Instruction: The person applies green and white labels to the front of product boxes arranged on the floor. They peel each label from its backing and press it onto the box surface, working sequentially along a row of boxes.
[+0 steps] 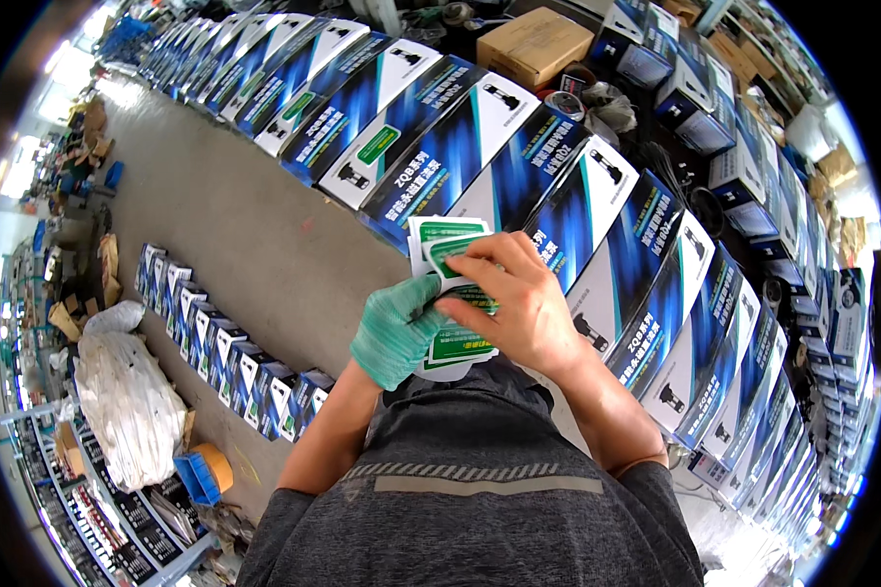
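Pinching a green label (442, 251) in the bare right hand (524, 308), the gloved left hand (395, 333) gripping the stack (458, 344), the person should separate sheets singly.

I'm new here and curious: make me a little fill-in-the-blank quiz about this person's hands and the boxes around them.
1. The left hand is covered by a ____.
2. The right hand is also on the labels, which are white and ____.
3. The plain cardboard box behind the row of printed boxes is coloured ____.

Missing words: glove; green; brown.
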`<state>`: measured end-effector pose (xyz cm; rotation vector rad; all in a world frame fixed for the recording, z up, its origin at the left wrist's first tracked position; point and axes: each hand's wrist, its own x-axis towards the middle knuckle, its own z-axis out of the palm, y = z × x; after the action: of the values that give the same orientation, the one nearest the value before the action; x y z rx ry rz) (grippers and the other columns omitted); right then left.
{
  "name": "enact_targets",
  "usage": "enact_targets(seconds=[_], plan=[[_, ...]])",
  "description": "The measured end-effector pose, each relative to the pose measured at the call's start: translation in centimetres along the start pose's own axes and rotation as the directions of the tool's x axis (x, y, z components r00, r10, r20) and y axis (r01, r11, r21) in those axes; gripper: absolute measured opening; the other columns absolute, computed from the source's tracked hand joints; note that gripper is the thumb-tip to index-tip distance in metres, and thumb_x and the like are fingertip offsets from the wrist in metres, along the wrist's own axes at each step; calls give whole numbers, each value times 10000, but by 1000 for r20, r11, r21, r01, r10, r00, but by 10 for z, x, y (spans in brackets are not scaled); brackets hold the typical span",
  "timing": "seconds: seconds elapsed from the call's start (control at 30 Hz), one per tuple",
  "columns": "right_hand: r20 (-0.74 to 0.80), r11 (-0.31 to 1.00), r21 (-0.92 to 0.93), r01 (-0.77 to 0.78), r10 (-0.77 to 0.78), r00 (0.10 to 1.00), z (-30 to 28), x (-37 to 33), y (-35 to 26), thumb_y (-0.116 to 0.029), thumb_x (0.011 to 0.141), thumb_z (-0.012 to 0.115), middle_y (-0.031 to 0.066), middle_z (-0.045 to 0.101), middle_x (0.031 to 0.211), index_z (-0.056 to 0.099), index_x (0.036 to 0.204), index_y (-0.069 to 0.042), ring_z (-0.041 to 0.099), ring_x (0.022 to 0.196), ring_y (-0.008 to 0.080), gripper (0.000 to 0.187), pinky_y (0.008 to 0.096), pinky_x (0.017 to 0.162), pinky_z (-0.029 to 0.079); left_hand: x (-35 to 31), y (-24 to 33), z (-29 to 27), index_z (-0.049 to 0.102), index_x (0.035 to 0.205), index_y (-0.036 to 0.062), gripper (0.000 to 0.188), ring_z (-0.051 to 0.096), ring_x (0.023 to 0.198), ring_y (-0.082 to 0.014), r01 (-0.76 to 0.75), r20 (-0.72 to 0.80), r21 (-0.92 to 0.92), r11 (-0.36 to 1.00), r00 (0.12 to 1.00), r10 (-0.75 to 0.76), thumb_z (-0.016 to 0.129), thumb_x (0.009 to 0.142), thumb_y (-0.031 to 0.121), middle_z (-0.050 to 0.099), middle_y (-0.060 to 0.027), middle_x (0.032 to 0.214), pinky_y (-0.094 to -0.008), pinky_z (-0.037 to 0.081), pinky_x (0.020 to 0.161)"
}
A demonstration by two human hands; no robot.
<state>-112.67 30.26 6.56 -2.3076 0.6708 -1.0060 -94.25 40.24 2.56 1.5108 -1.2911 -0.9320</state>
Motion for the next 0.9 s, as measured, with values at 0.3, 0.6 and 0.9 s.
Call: enact_targets(seconds=[0.3,0.6,0.9], plan=[[25,994,-97,-43,46,999,29,3,-14,-222,829,843,55,697,1010,748,1049,-53,703,912,252,293,366,775,599,14,3,-29,734,1049,34,161,697,679,-272,-174,72,304,937,985,159,749,894,74,711,-180,813,-361,545,647],[-20,773,-618,-143,167,986,-18,19,136,-438,986,664,154,607,1442,652,1329,-37,595,1302,334,528,448,1140,458,9,-25,-81,759,1096,18,207,588,747,-50,64,-108,-18,998,992,-66,783,970,181,708,4,818,-258,509,672],[272,632,-624,-459,727,631,-48,47,207,-547,954,657,68,671,1350,723,1266,-114,601,1282,318,539,431,1039,520,-1,-35,-78,775,1126,32,215,452,656,-24,163,-65,-16,987,984,-163,786,961,169,619,43,720,-233,408,581]])
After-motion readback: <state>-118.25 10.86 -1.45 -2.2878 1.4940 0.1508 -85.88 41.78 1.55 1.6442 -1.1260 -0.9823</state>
